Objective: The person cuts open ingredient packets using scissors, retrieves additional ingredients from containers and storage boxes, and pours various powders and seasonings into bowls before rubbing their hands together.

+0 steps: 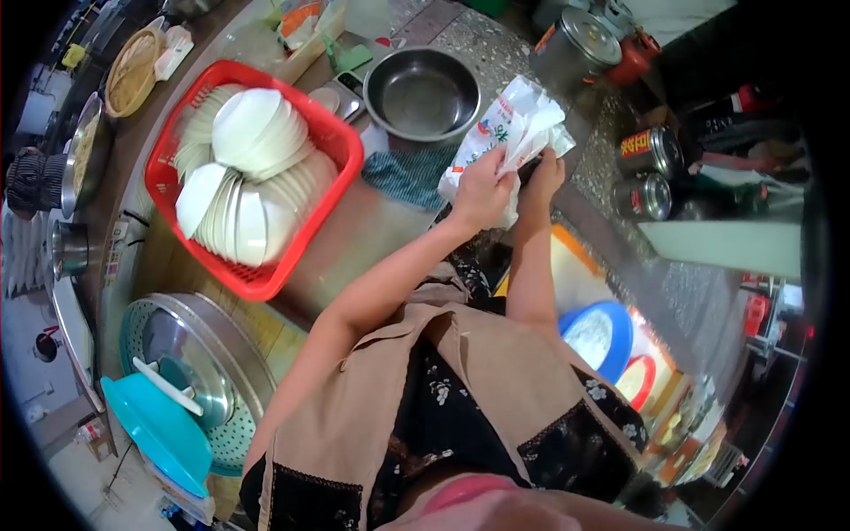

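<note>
A crumpled white plastic bag [513, 115] with red and green print is in front of me. My left hand [483, 188] is closed on its lower left side. At the bag's right edge, the fingers of my right hand [542, 177] are bent around the plastic. Something dark shows between the hands, too covered to name. Beyond the bag lies a wide metal pan [422, 93]. A teal striped cloth [409, 174] rests just left of my left hand.
On the left, a red plastic basket [350, 159] holds stacked white bowls [257, 128]. Metal colanders [252, 354] and a turquoise basin [159, 434] stand nearer. A blue tub [624, 336] of white powder is at right, below several cans [649, 152]. A lidded pot [567, 62] stands far right.
</note>
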Demonstrator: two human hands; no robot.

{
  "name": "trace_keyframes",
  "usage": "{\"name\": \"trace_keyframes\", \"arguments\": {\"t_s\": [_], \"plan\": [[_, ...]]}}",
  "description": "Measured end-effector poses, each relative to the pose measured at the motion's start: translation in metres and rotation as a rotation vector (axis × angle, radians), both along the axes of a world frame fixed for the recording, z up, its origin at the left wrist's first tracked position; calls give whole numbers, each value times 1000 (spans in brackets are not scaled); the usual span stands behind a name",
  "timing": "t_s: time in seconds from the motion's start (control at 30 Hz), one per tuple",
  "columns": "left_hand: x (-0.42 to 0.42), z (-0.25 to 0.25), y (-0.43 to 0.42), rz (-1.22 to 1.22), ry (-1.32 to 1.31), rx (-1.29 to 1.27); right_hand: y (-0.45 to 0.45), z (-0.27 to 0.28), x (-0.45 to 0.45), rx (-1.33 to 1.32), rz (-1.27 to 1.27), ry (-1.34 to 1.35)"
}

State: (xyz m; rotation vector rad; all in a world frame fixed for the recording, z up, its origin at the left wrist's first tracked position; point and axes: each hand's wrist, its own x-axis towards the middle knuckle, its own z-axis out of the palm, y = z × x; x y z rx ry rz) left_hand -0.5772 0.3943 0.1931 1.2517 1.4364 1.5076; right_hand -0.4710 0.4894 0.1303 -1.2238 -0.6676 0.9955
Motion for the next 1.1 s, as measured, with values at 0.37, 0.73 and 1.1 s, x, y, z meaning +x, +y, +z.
{"name": "trace_keyframes", "arguments": {"t_s": [0.37,0.73,1.1], "plan": [[-40,28,247,260,-338,-91,311,77,17,-219,1014,329],[-86,-9,397,495,-693,-44,502,45,-30,-472,1165,718],[-131,-13,562,904,-762,-1,757,73,-120,-416,1315,479]]}}
